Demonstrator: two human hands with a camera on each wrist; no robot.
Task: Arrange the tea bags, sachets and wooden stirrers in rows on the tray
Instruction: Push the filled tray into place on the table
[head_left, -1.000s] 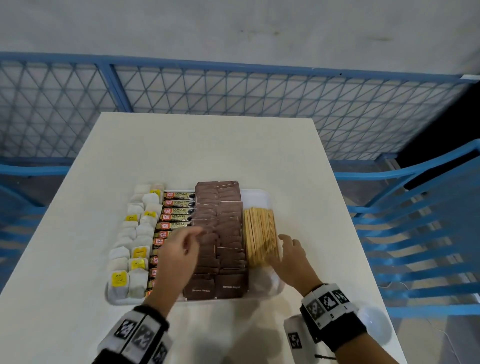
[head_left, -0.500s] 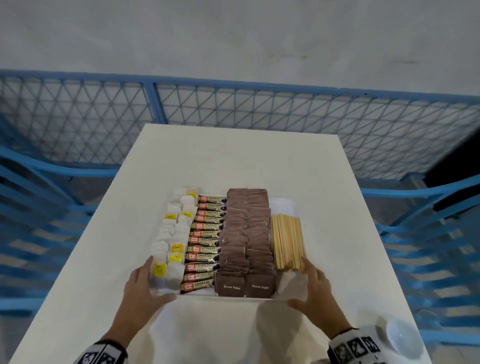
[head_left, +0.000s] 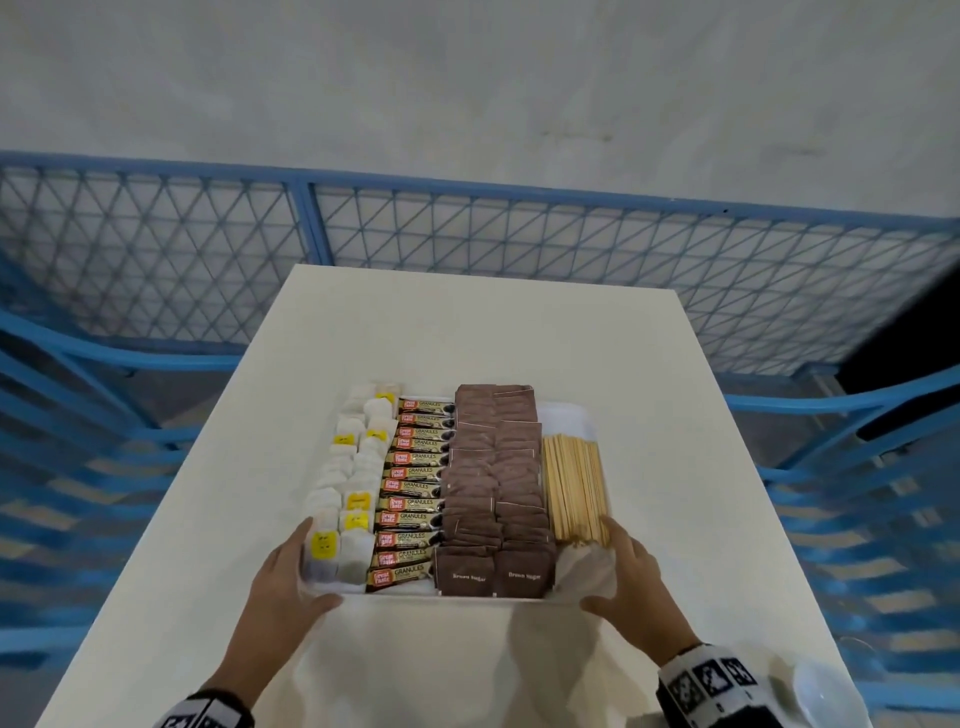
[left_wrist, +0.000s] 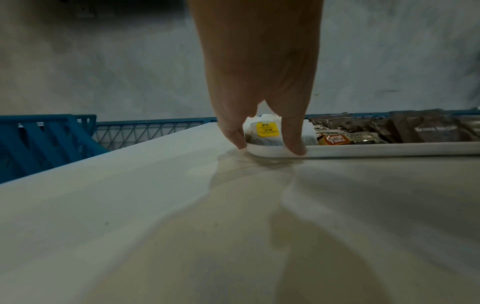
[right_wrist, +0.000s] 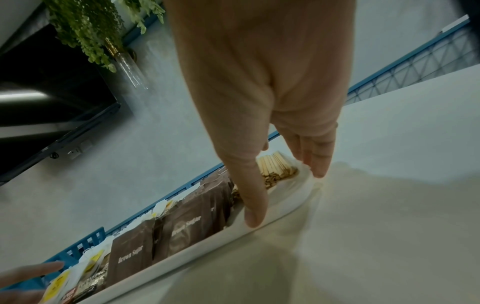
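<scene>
Head view. The tray (head_left: 569, 414) sits toward the near end of the table (head_left: 467, 322), fully loaded: tea bags (head_left: 353, 478) along its left edge, granule sachets (head_left: 415, 488) next, brown sugar sachets (head_left: 496, 478) in the middle, wooden stirrers (head_left: 575, 488) along its right edge. Your left hand (head_left: 291, 582) brackets the tray's near-left corner and your right hand (head_left: 631, 577) its near-right corner, fingers extended, thumbs along the near rim. In my judgement, the risk is an uneven push or lift: the overlapped sugar sachets would slide, and the loose stirrers would roll into the bare near-right corner.

Left wrist view. Your left hand (left_wrist: 259, 72) is relaxed and spread, gripping nothing. One fingertip touches the table just outside the tray (left_wrist: 389, 149) corner; another rests on its rim. A tea bag (left_wrist: 266, 131) stands directly behind that rim, and a careless finger could tip it.

Right wrist view. Your right hand (right_wrist: 262, 86) is likewise spread, not clenched. The thumb presses the tray (right_wrist: 291, 205) rim; the fingers lie against its outer right side. The stirrers (right_wrist: 276, 166) sit just beyond the fingers, and a sideways nudge would likely scatter them.
</scene>
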